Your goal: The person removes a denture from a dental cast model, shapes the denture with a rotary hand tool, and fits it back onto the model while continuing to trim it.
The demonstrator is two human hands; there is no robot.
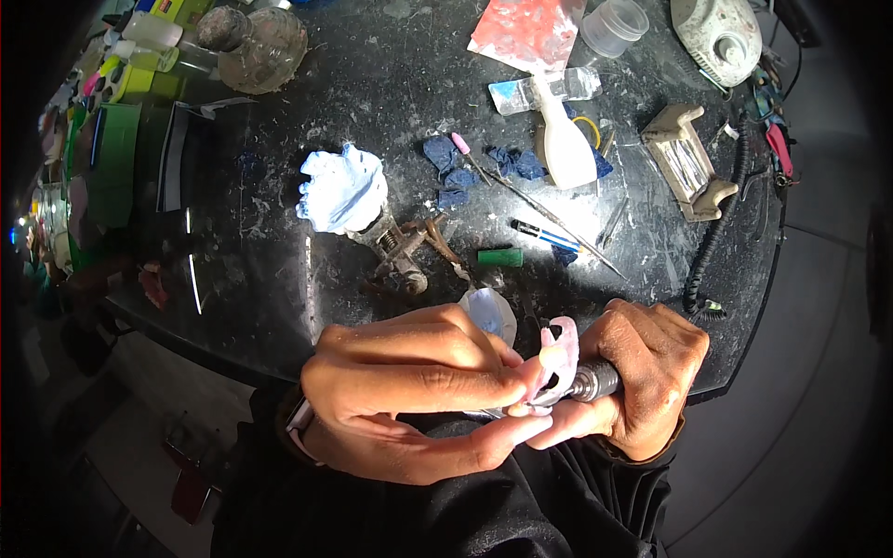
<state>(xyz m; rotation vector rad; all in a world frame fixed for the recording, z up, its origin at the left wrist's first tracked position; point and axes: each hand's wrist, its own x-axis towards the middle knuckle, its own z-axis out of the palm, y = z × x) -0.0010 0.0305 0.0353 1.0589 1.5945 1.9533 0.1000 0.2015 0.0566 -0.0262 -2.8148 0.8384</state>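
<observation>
My left hand point(414, 391) pinches a small pink, curved piece with openings point(560, 358), which looks like a dental appliance, between fingertips and thumb. My right hand point(651, 372) is closed round a dark, ribbed rotary handpiece point(593, 380), whose front end meets the pink piece. Just beyond my hands a pale round item with a bluish inside point(488, 312) is partly hidden. A bluish-white plaster cast point(341, 186) sits on a rusty metal articulator point(402, 256), farther back on the bench.
The dark, stained bench point(251, 307) holds a white bottle point(567, 149), blue wax scraps point(451, 177), a pencil-like tool point(549, 237), a green block point(499, 257), a clear cup point(614, 26), a handpiece cradle point(688, 163) with coiled cord point(702, 270), and a white control unit point(716, 42).
</observation>
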